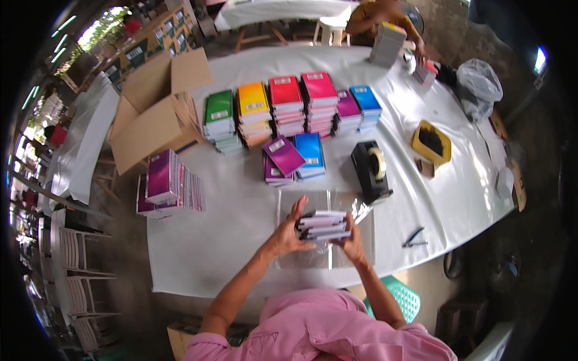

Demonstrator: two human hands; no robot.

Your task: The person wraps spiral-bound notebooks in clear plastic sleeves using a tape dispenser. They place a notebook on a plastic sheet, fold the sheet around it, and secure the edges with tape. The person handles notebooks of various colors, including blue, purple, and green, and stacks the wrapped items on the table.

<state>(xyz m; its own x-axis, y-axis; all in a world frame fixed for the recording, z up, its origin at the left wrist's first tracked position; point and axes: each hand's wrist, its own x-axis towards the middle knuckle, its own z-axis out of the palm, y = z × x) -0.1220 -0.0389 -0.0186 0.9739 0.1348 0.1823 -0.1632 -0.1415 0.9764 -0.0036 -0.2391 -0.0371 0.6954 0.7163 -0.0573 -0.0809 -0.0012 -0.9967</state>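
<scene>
Between my two hands a small stack of notebooks (324, 225) is held on edge, page edges upward. My left hand (289, 233) grips its left end, thumb and fingers around it. My right hand (353, 240) clasps the right end. Beneath the stack lie clear plastic sheets (292, 256) on the table. Just beyond, a purple notebook (284, 155) rests askew on a low pile beside a blue notebook stack (310, 153). A black tape dispenser (368, 174) with a roll of tape stands to the right of them.
Green (218, 111), yellow, red, pink, purple and blue notebook stacks line the far middle. An open cardboard box (147, 132) stands left, near purple spiral notebooks (168, 183). Right are a yellow tub (431, 143), pliers-like cutters (414, 239) and a plastic bag (480, 84). Another person (385, 21) works opposite.
</scene>
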